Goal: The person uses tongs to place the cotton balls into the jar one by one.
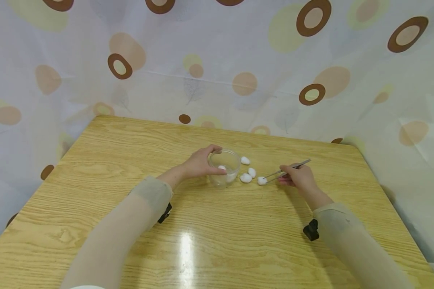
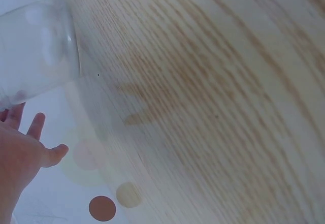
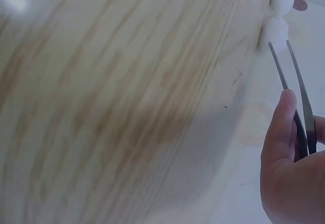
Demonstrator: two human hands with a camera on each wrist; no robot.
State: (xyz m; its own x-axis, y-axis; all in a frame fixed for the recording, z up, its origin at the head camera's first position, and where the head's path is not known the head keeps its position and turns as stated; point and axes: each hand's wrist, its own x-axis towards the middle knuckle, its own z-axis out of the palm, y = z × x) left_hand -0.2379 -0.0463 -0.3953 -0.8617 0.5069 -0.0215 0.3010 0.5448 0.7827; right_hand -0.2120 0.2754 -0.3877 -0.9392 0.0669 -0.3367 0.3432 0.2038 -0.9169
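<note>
My left hand (image 1: 201, 162) grips the side of a clear plastic cup (image 1: 225, 157), thumb in front and fingers behind. A white cotton ball (image 1: 222, 167) shows inside the cup; its lower contents are hard to make out. In my right hand (image 1: 301, 178) is a pair of metal tweezers (image 3: 303, 99), pinched between thumb and fingers. The tweezer tips stand apart at the near end of a cotton ball (image 1: 261, 180) on the table; whether they squeeze it I cannot tell. More cotton balls (image 1: 245, 178) lie between the cup and the tweezers, and one (image 1: 245, 160) sits farther back.
The wood-grain table (image 1: 217, 237) carries everything. Behind it and along its sides hangs a pale curtain (image 1: 217, 52) with brown and beige circles. Black wrist mounts (image 1: 311, 230) sit under both forearms, close above the tabletop.
</note>
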